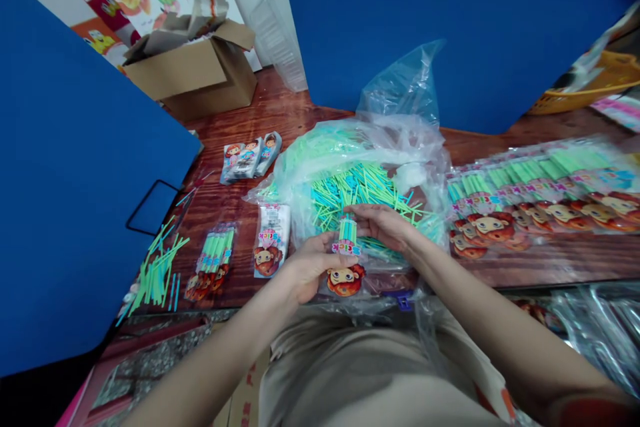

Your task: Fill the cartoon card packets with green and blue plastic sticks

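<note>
While the left hand (311, 268) pinched the packet (345, 267) in a narrow hold between thumb and fingers, the right hand (386, 227) lay almost flat above it, with its fingertips (356, 211) at the top of the sticks (347, 232) in the packet. Whether the right hand was gripping could not be told. The packet stood upright, with its cartoon label facing the wearer, over the near edge of one clear bag (400, 107). This hold was sound practice: one hand steadied the packet, while the other stayed at the stick ends and kept the bundle aligned.

The bag held loose green and blue sticks (360, 197), too many to count. One packet (270, 240) lay just left of the bag, and one filled packet (213, 260) lay beyond it. Three more packets (251, 157) lay together farther back. One loose pile of sticks (155, 273) lay near the left end of the wooden table (560, 267). To the right stood an overlapping row of packets (540, 197), about ten, though the exact count could not be told. Behind them were one cardboard box (195, 77) and one yellow basket (590, 87).
</note>
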### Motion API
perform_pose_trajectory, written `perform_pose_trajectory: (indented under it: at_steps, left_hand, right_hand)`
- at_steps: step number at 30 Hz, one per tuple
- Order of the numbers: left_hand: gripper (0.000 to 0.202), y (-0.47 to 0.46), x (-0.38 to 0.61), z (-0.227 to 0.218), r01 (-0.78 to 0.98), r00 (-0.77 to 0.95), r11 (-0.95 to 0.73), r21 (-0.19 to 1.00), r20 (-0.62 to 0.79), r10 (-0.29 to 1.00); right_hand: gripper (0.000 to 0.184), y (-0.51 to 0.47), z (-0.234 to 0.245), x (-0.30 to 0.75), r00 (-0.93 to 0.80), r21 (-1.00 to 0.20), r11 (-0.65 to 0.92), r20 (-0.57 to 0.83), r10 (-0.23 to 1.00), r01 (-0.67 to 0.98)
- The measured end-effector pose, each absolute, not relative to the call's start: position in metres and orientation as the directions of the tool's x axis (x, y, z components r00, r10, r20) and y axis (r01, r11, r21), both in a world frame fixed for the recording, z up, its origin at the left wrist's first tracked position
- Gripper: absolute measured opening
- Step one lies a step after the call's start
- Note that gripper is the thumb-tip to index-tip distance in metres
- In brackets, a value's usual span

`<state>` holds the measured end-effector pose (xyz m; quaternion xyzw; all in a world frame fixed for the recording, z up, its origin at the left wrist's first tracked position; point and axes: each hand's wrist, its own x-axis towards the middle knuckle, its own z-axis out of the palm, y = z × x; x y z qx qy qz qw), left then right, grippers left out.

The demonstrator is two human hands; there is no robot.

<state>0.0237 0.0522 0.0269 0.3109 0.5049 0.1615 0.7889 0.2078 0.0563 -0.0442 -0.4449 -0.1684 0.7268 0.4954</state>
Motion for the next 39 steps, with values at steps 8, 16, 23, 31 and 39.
perform_pose_trajectory:
  at_steps: [8, 16, 23, 31, 39]
  left_hand:
    - [0.051, 0.047, 0.02, 0.013, 0.013, 0.454, 0.745, 0.667, -0.667, 0.59]
    - [0.046, 0.037, 0.023, -0.007, -0.081, 0.396, 0.68, 0.729, -0.602, 0.693]
    - [0.051, 0.033, 0.021, -0.011, -0.106, 0.375, 0.627, 0.772, -0.553, 0.744]
    - [0.04, 0.028, 0.018, -0.004, -0.078, 0.396, 0.529, 0.845, -0.461, 0.794]
    - [0.038, 0.024, 0.012, -0.005, -0.085, 0.321, 0.366, 0.927, -0.323, 0.89]
  right_hand:
    - [0.014, 0.052, -0.042, 0.208, -0.11, -0.73, -0.384, -0.395, 0.912, -0.566]
    - [0.031, 0.045, -0.038, 0.206, -0.072, -0.811, -0.301, -0.307, 0.949, -0.501]
    - [0.037, 0.048, -0.036, 0.204, 0.002, -0.83, -0.289, -0.33, 0.944, -0.476]
    - [0.033, 0.044, 0.0, 0.216, 0.12, -0.945, 0.001, -0.04, 0.992, -0.327]
    - [0.029, 0.045, 0.011, 0.234, 0.302, -0.968, 0.21, 0.243, 0.922, 0.14]
